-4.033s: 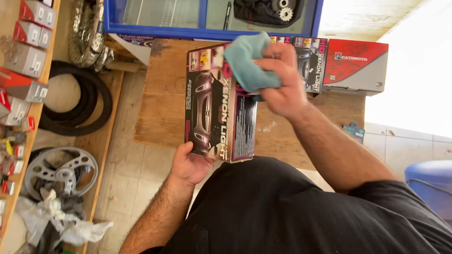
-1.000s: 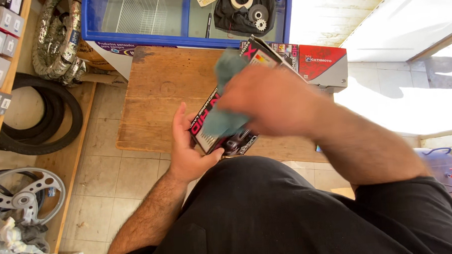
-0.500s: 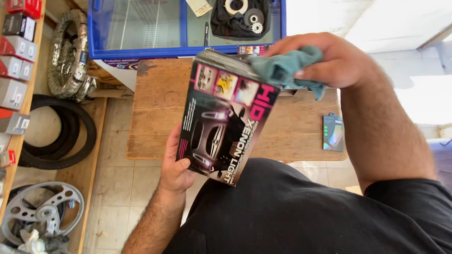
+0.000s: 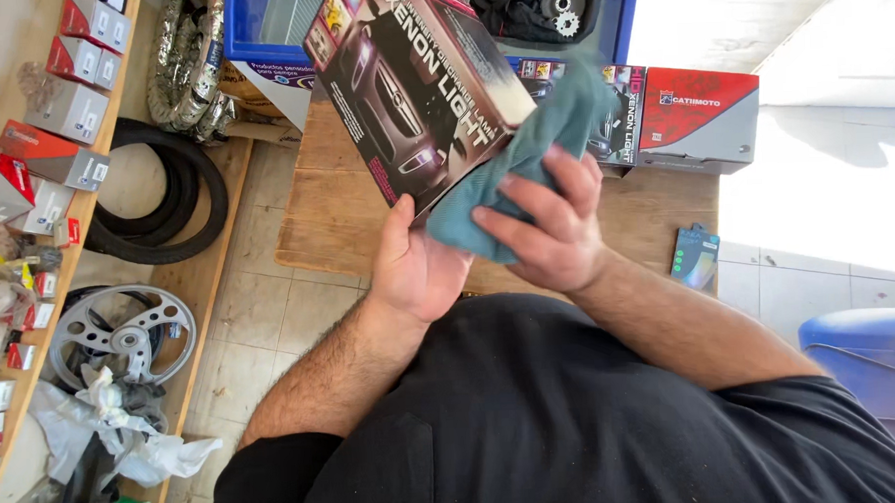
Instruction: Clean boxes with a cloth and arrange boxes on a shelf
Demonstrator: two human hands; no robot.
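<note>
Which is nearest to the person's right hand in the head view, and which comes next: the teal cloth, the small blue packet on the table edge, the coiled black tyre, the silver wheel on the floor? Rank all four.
1. Teal cloth: in the right hand.
2. Small blue packet: to the right, on the table edge.
3. Coiled black tyre: far left, by the shelves.
4. Silver wheel: lower left, on the floor.

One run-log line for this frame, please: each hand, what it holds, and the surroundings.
left hand: holds dark printed box from below | right hand: presses teal cloth on box's lower edge | below: wooden table, red-grey box
</note>
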